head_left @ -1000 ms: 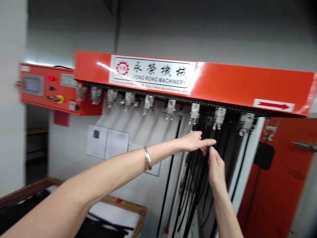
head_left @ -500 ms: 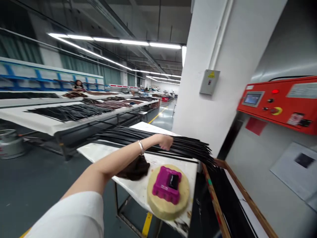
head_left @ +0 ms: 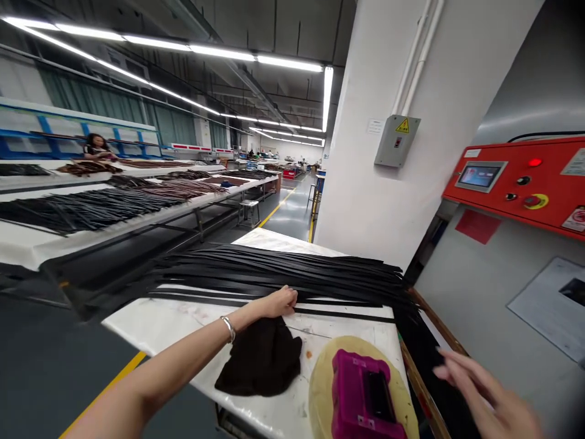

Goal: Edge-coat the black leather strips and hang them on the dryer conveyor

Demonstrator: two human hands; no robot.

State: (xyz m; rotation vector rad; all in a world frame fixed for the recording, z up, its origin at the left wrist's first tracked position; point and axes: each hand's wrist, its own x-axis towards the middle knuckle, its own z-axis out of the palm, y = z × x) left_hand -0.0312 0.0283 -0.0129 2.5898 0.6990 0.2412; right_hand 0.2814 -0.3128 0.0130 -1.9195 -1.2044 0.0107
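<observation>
Since the earlier view, I am seeing the right hand entering at the lower right corner, and the left hand is moving down to the near edge of the black straps. The left hand is loosely curled and is resting on the white table, just touching the thin strap that runs along there. I cannot tell if it is pinching this strap or only lying on it. The right hand is blurred, but it is spreading wide open and is holding nothing. The straps are lying in a wide bundle across the table, and their ends are hanging over the right side toward a wooden-framed tray. A dark cloth is lying just below the left hand, near a magenta plastic block on a round pale pad. For me, the step in hand is handling this bundle, and the next move is calling for the open right hand to reach the strap ends nearest it.
</observation>
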